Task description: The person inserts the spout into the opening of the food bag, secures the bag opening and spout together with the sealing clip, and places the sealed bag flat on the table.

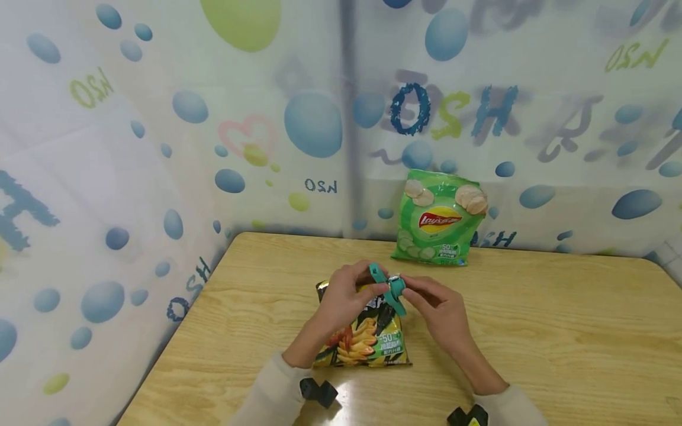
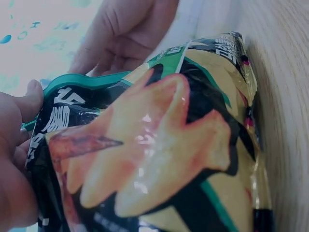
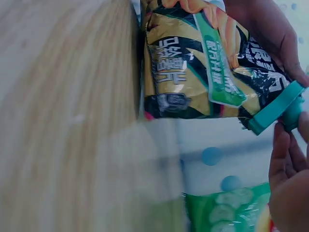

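Observation:
A black and gold snack bag with fries pictured on it stands tilted on the table in front of me. Across its top edge runs a teal bag clip with a round cap-like part. My left hand pinches the clip and the bag's top between thumb and fingers. From the other side, the fingertips of my right hand pinch the round part. The right wrist view shows the clip lying along the bag's top edge. In the left wrist view the bag hides most of the clip.
A green Lay's chip bag leans upright against the patterned wall sheet at the table's back edge. The wooden table extends to both sides of my hands. A white sheet with blue dots closes off the left and back.

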Demonstrator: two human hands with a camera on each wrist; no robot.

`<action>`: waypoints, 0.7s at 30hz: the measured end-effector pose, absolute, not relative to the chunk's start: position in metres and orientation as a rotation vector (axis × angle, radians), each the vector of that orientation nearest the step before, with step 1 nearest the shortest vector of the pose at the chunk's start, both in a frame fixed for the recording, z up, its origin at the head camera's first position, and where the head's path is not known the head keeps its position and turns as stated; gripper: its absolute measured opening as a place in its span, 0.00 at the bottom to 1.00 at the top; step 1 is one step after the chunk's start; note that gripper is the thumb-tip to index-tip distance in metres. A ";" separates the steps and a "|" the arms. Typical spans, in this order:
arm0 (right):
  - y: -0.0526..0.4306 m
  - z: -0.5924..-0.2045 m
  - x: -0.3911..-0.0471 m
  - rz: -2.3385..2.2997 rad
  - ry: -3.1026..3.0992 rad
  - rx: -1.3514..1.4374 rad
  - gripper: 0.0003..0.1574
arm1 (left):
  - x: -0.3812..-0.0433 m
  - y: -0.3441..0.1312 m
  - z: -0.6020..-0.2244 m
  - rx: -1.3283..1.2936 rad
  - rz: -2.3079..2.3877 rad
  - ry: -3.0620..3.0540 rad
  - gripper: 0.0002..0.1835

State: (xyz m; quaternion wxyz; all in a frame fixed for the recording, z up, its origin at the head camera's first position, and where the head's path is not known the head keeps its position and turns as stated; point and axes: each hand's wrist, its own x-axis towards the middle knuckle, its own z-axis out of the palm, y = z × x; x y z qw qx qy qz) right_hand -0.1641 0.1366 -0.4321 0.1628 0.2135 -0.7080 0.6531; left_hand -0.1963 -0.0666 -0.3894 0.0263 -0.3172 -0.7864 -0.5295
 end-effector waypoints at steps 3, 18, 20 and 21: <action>0.134 -0.426 -0.162 1.739 -2.023 0.667 0.19 | -0.195 -0.066 -0.388 -0.982 -1.544 -2.487 0.14; 0.126 -0.417 -0.158 1.559 -1.967 0.761 0.18 | -0.194 -0.069 -0.381 -1.090 -1.143 -2.584 0.19; 0.126 -0.417 -0.158 1.547 -1.967 0.772 0.17 | -0.195 -0.068 -0.382 -1.085 -1.137 -2.576 0.18; 0.126 -0.417 -0.158 1.541 -1.964 0.781 0.17 | -0.195 -0.068 -0.382 -1.081 -1.145 -2.571 0.18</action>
